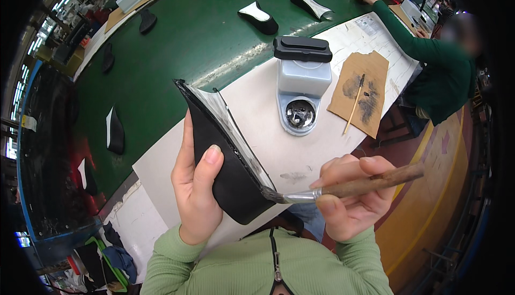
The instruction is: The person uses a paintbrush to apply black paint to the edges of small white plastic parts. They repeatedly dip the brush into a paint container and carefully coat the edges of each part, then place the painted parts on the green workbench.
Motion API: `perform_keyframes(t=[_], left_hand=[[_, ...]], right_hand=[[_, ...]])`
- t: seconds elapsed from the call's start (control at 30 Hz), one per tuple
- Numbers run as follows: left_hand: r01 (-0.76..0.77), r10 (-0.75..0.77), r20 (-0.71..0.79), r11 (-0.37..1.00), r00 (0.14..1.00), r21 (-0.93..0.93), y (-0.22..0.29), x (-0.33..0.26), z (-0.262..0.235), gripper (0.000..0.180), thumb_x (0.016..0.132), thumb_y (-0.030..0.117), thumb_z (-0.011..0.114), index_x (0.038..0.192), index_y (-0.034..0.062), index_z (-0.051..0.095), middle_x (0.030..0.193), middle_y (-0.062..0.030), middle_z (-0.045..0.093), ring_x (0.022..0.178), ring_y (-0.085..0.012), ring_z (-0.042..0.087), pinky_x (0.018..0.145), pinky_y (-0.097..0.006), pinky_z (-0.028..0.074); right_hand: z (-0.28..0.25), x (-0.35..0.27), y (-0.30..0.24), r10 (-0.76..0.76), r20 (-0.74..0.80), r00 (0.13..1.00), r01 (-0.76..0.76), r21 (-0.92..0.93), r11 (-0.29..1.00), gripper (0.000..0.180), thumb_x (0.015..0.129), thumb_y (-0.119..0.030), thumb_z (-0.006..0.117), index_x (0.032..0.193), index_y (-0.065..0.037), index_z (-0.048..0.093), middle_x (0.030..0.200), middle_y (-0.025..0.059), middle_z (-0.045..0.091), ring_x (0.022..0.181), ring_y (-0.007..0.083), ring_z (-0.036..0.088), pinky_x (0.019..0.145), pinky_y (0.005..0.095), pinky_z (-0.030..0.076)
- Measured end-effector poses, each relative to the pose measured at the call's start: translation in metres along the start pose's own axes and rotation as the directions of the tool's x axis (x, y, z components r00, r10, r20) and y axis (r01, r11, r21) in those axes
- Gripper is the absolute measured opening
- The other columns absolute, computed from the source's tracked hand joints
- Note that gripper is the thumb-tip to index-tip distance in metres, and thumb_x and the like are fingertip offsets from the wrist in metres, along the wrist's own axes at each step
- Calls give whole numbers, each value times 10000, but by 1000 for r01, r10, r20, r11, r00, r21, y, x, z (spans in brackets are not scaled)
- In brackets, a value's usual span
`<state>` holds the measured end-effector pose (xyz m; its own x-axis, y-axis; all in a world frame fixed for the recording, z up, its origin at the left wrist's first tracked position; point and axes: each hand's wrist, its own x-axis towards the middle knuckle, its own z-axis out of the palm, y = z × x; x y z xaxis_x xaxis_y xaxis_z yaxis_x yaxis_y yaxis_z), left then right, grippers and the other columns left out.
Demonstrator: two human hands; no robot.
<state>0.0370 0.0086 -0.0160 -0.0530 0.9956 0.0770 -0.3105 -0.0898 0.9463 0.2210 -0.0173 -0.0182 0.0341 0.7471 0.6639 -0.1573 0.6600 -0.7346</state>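
A black wedge-shaped shoe sole (228, 174) is gripped in my left hand (199, 193), thumb on its black side and fingers behind. It tilts so its whitish top face shows, with a dark wet-looking band along the edge. My right hand (357, 193) pinches a brush (370, 183) with a brown wooden handle and metal ferrule. The dark bristles touch the edge of the sole at its lower end. Beyond my hands stands a translucent plastic dispenser (303, 77) with a black top and a round cup (300, 114) of black liquid at its front.
A stained cardboard piece (360, 92) with a thin brush (354, 104) lies right of the dispenser. Several soles, including a black-and-white sole (258, 18), rest on the green belt (177, 42). At the right, a co-worker in a green sleeve (397, 32) reaches over the belt.
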Motion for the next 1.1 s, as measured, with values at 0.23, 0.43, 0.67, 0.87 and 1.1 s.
perform_keyframes(t=[0.23,0.43,0.67,0.87,1.1], left_hand=[[80,-80,-2,996,997,-50,1,5,3,573,857,109,408,1381,-15,212,1251,-154,467,1089,-208,523,936,-316,422],[175,-174,26,963,984,-203,2,6,4,567,853,89,406,1380,-12,221,1258,-156,463,1105,-217,516,942,-330,423],[72,-71,48,997,996,-13,0,1,1,560,853,81,425,1375,-9,245,1268,-146,460,1107,-205,511,943,-314,417],[-5,2,35,995,999,95,0,-3,-1,562,848,71,436,1372,-17,253,1279,-136,454,1113,-188,503,955,-291,393],[-27,25,26,995,999,96,-1,-2,-3,558,850,71,435,1371,-17,258,1280,-137,453,1126,-189,493,966,-294,382]], right_hand=[[-4,1,-1,-53,77,996,55,-23,998,645,656,148,661,1201,5,347,751,189,586,625,175,580,542,273,459],[-12,1,2,-113,152,982,125,-71,990,661,659,97,693,1210,-2,342,757,172,586,644,186,564,557,282,444],[-2,2,7,23,-139,990,-17,45,999,647,709,65,671,1236,13,299,781,183,607,667,161,575,614,267,469],[3,7,14,-18,-60,998,16,-29,999,613,716,73,662,1218,35,312,773,184,613,675,157,602,623,250,479],[3,4,12,-40,-22,999,39,-26,999,609,702,99,652,1213,44,324,734,180,604,638,162,600,589,256,480]])
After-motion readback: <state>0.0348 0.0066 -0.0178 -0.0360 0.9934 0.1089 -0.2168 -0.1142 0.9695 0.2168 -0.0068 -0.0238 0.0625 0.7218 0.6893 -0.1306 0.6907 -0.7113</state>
